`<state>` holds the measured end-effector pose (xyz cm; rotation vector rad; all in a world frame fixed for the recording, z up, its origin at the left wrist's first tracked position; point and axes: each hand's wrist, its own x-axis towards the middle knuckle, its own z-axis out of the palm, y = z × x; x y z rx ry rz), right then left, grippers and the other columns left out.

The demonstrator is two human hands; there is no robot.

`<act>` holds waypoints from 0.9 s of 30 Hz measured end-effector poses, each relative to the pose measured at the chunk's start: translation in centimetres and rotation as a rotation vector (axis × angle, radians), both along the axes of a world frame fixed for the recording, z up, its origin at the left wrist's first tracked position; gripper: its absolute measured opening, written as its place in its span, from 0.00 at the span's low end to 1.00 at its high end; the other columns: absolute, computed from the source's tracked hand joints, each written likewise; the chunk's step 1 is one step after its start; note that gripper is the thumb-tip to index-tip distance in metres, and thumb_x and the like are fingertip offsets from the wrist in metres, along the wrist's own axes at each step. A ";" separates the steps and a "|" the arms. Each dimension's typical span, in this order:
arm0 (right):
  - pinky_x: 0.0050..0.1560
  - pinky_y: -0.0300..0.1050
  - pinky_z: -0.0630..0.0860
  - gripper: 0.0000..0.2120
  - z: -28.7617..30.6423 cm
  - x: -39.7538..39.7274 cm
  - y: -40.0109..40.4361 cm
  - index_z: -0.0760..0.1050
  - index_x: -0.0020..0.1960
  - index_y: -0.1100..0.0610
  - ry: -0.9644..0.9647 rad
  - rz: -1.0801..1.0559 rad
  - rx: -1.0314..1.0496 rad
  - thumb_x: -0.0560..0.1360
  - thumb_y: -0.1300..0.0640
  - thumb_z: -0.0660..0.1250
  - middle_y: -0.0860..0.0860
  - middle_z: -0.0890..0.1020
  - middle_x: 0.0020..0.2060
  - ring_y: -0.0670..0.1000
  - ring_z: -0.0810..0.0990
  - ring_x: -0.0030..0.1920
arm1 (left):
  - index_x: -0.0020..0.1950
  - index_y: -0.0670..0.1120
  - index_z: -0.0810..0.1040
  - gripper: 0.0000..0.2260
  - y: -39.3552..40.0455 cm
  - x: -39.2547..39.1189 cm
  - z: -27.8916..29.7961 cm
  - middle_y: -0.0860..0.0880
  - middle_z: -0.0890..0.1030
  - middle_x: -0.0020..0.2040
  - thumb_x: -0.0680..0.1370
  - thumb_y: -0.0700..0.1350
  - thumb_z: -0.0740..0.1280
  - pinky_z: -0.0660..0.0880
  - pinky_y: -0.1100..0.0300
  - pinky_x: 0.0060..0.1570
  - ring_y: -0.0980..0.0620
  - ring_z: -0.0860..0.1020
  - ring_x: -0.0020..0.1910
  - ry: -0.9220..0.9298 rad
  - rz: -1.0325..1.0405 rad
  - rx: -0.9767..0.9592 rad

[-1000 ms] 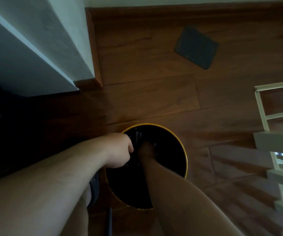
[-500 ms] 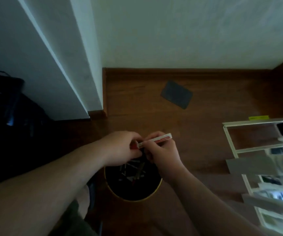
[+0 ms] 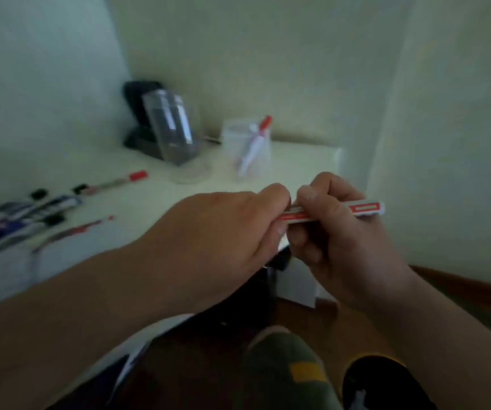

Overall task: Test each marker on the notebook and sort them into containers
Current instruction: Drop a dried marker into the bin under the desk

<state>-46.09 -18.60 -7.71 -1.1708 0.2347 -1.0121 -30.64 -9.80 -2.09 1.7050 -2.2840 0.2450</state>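
Note:
Both hands hold one white marker with red print (image 3: 359, 209) level over the table's right front corner. My right hand (image 3: 338, 232) grips its barrel. My left hand (image 3: 226, 235) pinches its left end, which its fingers hide. Two clear containers stand at the back of the white table (image 3: 155, 202): one (image 3: 247, 149) holds a white marker with a red cap, the other (image 3: 176, 125) holds dark markers. Several loose markers (image 3: 31, 214) lie at the left, some on a notebook (image 3: 69, 253) that is blurred.
A dark stand (image 3: 140, 125) sits behind the left container, against the wall. Below the table, a black bin with a yellow rim (image 3: 383, 380) stands on the wooden floor by my knee (image 3: 285, 368). A wall closes off the right side.
My right hand came up out of the black bin with the red-print marker, my left hand took its end, and my view lifted from the floor to the table.

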 end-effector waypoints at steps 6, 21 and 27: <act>0.24 0.42 0.61 0.13 4.6 15.5 4.7 0.69 0.33 0.53 0.059 0.297 -0.158 0.75 0.60 0.66 0.58 0.75 0.25 0.53 0.69 0.24 | 0.55 0.62 0.69 0.07 9.6 12.6 2.4 0.58 0.75 0.37 0.84 0.60 0.52 0.66 0.65 0.33 0.58 0.74 0.35 0.146 0.263 -0.043; 0.29 0.41 0.62 0.10 2.0 30.6 -1.7 0.75 0.38 0.58 0.670 0.309 -0.309 0.75 0.66 0.72 0.56 0.74 0.28 0.51 0.69 0.28 | 0.60 0.67 0.73 0.24 8.7 27.2 -2.8 0.65 0.73 0.43 0.70 0.78 0.60 0.74 0.62 0.39 0.65 0.73 0.41 0.199 0.862 0.338; 0.27 0.41 0.73 0.11 -0.2 32.7 -2.0 0.74 0.35 0.57 0.759 0.177 -0.463 0.72 0.63 0.73 0.55 0.81 0.28 0.51 0.77 0.26 | 0.59 0.69 0.73 0.32 6.5 28.7 -4.4 0.64 0.77 0.52 0.63 0.83 0.57 0.80 0.57 0.47 0.62 0.76 0.47 0.092 0.863 0.326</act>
